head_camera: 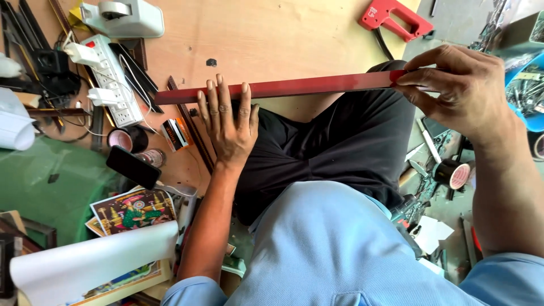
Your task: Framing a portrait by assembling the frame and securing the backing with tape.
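Wooden surface (272, 34) fills the upper field, cluttered at its left edge; the person sits against it, dark-trousered knee raised beneath the work. Long red strip (294, 86) lies almost level across the view, long axis running left to right with a slight rise toward the right, spanning from above the power strip (110, 79) to the right hand. Left hand (229, 122) lies flat, palm down, fingers spread and extended over the strip a little left of its middle, pressing it against the surface edge; not curled round it. Right hand (462, 90) is closed on the strip's right end, thumb and fingertips pinching it. Both hands are on the strip, well apart along its length. Smaller items nearby: red stapler-type tool (396, 17) at top, black phone (133, 166) and tape rolls (127, 139) left of the left forearm
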